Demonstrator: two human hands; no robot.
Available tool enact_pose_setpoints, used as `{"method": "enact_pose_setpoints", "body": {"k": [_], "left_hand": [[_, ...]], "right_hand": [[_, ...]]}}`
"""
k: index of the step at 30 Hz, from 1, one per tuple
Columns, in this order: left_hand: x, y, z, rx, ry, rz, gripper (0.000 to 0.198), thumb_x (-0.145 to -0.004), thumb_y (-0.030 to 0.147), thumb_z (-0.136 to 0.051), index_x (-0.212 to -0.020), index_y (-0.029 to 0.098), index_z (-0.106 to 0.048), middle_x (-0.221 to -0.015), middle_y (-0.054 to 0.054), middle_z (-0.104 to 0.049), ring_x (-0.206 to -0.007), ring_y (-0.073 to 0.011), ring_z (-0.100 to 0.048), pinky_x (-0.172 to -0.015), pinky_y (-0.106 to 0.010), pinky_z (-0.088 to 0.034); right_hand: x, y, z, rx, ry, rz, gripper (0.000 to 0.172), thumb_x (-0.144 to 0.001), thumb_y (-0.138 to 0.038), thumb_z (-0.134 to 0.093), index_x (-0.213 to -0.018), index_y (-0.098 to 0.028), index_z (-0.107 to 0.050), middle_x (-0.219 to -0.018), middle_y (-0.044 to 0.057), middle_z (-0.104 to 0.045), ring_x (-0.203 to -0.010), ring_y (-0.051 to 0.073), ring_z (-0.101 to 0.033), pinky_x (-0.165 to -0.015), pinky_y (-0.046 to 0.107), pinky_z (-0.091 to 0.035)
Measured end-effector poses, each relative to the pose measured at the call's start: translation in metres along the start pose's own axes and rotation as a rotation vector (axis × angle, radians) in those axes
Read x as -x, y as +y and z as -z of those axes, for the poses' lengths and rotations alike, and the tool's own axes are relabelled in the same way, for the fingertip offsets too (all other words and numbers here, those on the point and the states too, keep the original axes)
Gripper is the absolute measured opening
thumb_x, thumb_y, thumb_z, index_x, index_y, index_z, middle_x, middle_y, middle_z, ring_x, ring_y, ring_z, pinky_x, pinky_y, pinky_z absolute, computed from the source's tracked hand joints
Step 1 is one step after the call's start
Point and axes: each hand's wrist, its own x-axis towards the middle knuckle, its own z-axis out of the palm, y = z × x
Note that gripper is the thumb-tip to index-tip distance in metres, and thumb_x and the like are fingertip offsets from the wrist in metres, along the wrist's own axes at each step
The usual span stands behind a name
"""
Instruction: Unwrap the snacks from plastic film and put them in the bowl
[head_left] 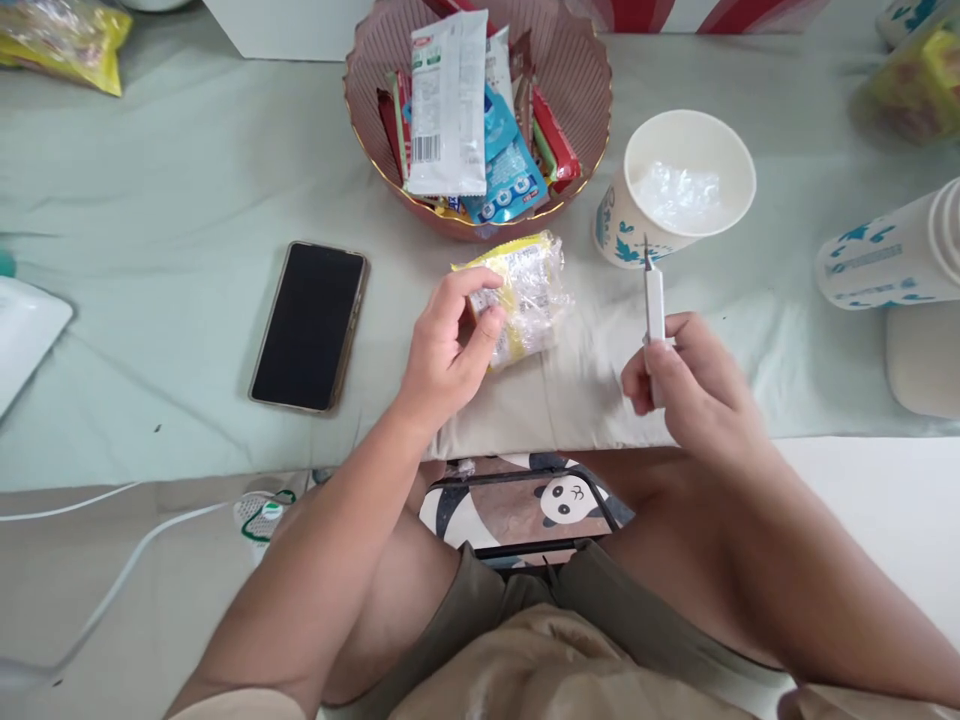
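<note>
My left hand point(454, 345) grips the left side of a yellow-and-clear plastic packet point(529, 300), thumb and index finger on top of it. The packet lies near the table's front edge, just below a pink ribbed bowl point(367, 130). In my right hand point(690, 385) is a slim white utility knife point(655, 305), its blade tip pointing up and away from me. Just beyond the blade stands a paper cup point(622, 215) with crumpled clear plastic point(679, 195) inside.
Snack packets point(448, 110) fill the bowl. A black phone point(309, 328) lies to the left. Stacked paper cups point(877, 255) lie on their side at the right, above a white rounded object point(922, 360). A yellow bag point(67, 45) is at the upper left.
</note>
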Motion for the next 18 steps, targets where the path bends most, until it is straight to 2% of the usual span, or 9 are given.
{"method": "enact_pose_setpoints", "body": {"k": [3,6,11,18], "left_hand": [[0.002,-0.003,0.001,-0.031,-0.044,-0.046,0.027,-0.093,0.041,-0.070,-0.119,0.033,-0.066,-0.113,-0.003,-0.063,-0.083,-0.0158,-0.055,-0.084,-0.032,-0.049],[0.004,-0.005,0.001,-0.026,-0.072,0.009,0.038,-0.088,0.036,-0.076,-0.124,0.035,-0.063,-0.121,-0.003,-0.061,-0.086,-0.0165,-0.059,-0.081,-0.032,-0.052],[0.006,0.001,-0.002,-0.029,-0.093,0.052,0.039,-0.086,0.034,-0.077,-0.123,0.036,-0.064,-0.121,-0.003,-0.060,-0.080,-0.0148,-0.058,-0.074,-0.029,-0.052],[0.007,0.009,-0.005,0.033,-0.039,0.110,0.029,-0.083,0.033,-0.079,-0.111,0.032,-0.070,-0.112,-0.002,-0.061,-0.072,-0.0130,-0.054,-0.068,-0.028,-0.048]], "right_hand": [[0.009,-0.011,-0.014,-0.266,-0.213,0.000,0.033,-0.104,-0.057,-0.043,-0.101,-0.025,-0.049,-0.057,-0.005,-0.057,-0.045,0.013,-0.048,-0.049,0.028,-0.038],[0.011,-0.017,-0.027,-0.393,-0.321,-0.003,0.032,-0.104,-0.055,-0.044,-0.103,-0.024,-0.050,-0.055,-0.006,-0.057,-0.043,0.011,-0.047,-0.047,0.026,-0.037],[0.008,-0.023,-0.037,-0.513,-0.382,0.006,0.030,-0.104,-0.053,-0.043,-0.101,-0.023,-0.047,-0.053,-0.007,-0.056,-0.041,0.010,-0.044,-0.046,0.025,-0.037],[0.004,-0.025,-0.044,-0.425,-0.429,-0.129,0.033,-0.099,-0.057,-0.047,-0.098,-0.024,-0.048,-0.057,-0.005,-0.060,-0.044,0.012,-0.053,-0.046,0.024,-0.044]]}}
